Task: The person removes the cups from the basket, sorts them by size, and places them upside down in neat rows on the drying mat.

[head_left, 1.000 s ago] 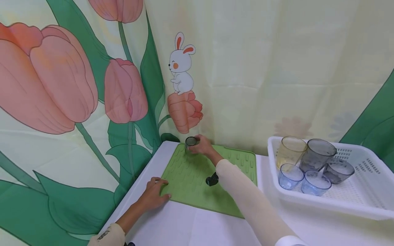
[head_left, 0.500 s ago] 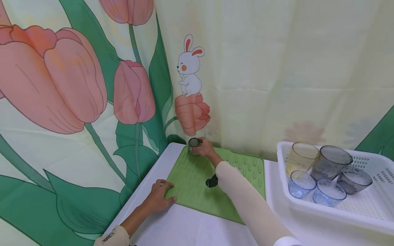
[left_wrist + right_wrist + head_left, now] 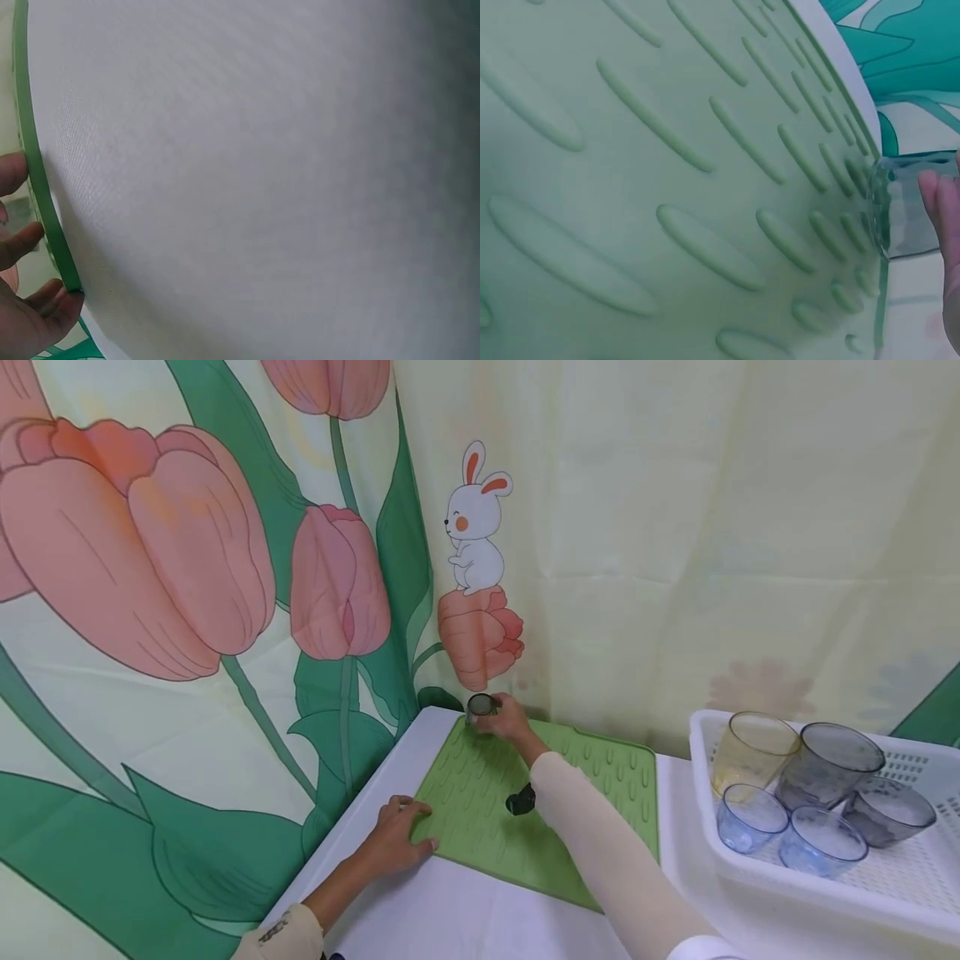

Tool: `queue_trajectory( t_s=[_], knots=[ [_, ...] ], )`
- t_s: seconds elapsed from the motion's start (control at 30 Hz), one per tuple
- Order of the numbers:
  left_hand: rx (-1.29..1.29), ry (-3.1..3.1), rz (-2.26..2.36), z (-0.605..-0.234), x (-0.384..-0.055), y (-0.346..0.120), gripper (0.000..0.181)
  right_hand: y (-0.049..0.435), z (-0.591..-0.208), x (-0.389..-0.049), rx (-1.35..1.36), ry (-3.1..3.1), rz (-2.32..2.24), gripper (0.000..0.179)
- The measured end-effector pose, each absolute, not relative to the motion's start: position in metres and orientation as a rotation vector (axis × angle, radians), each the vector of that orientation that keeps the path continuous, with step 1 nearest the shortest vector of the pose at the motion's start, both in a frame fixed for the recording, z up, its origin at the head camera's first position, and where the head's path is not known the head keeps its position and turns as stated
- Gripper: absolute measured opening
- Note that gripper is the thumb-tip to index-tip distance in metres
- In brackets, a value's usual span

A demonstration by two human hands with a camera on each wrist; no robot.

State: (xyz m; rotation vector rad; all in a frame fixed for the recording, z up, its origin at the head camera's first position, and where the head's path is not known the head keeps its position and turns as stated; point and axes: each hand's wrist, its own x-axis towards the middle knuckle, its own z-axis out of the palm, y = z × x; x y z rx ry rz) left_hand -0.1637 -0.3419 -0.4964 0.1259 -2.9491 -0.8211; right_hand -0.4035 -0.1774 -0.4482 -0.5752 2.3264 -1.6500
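Note:
My right hand point(image 3: 510, 720) holds a small smoky-grey drinking glass point(image 3: 480, 710) upright at the far left corner of a green ridged drying mat point(image 3: 480, 810). In the right wrist view the base of the glass point(image 3: 904, 217) meets the mat's ridged surface, and fingers point(image 3: 945, 210) lie along its side. At the mat's near left corner rests my left hand point(image 3: 399, 839), thumb and fingers spread over the edges. Fingertips touch the green rim point(image 3: 46, 202) in the left wrist view.
A white perforated basket point(image 3: 757, 881) stands on the right, holding a yellow tumbler point(image 3: 750, 756), two grey glasses point(image 3: 825, 768) and two blue glasses point(image 3: 821, 847). A white cloth point(image 3: 465, 902) covers the table. A printed curtain point(image 3: 637, 527) rises behind and to the left.
The view has shifted left, so the mat, basket and hands appear farther right. The right hand keeps the glass at the far corner. The left hand stays at the near corner.

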Motion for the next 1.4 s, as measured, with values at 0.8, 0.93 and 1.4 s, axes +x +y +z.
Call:
queue_trajectory(
  t_s=[0.8, 0.93, 1.4],
  knots=[
    [0.116, -2.942, -0.794, -0.496, -0.163, -0.34, 0.046, -0.174, -0.447, -0.408, -0.534, 2.29, -1.505, 0.083],
    [0.1, -2.931, -0.803, -0.497, -0.162, -0.341, 0.045, -0.167, -0.444, -0.408, -0.536, 2.313, -1.469, 0.083],
    [0.095, -2.969, -0.767, -0.498, -0.165, -0.345, 0.048, -0.13, -0.422, -0.398, -0.68, 2.346, -1.438, 0.075]
  ],
)
